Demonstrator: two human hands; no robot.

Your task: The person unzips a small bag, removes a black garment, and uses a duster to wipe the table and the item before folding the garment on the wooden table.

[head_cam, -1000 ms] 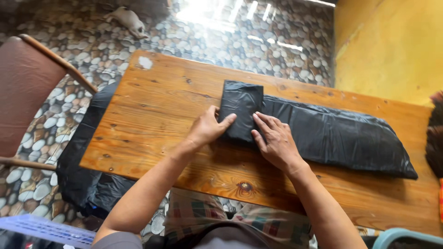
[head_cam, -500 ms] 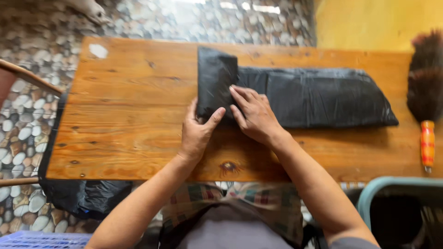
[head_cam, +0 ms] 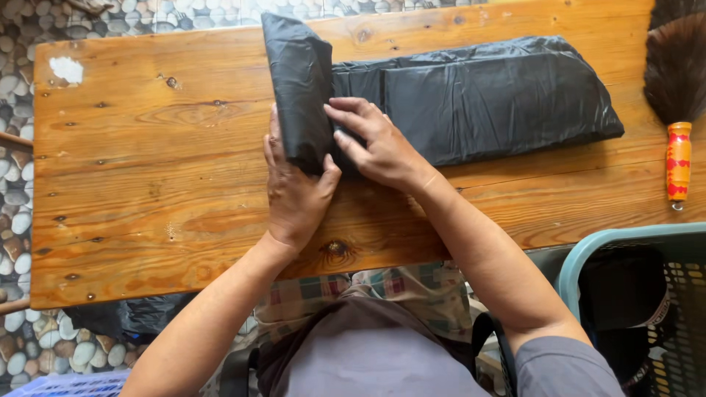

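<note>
A long black plastic bag (head_cam: 485, 99) lies flat across the far half of a wooden table (head_cam: 162, 176). Its left end is folded into a thick upright band (head_cam: 298, 81). My left hand (head_cam: 294, 187) grips the near end of that fold, thumb on top and fingers underneath. My right hand (head_cam: 375, 143) presses flat on the bag just right of the fold, fingertips against the fold's edge.
A feather duster (head_cam: 676, 95) with an orange and red handle lies at the table's right end. A teal plastic basket (head_cam: 647, 301) stands at my lower right. More black plastic (head_cam: 125, 316) hangs below the table's front left. The floor is pebble-patterned (head_cam: 15, 220).
My view has tipped down and closer. My left hand has closed around the near end of the fold, and my right hand has slid up against it.
</note>
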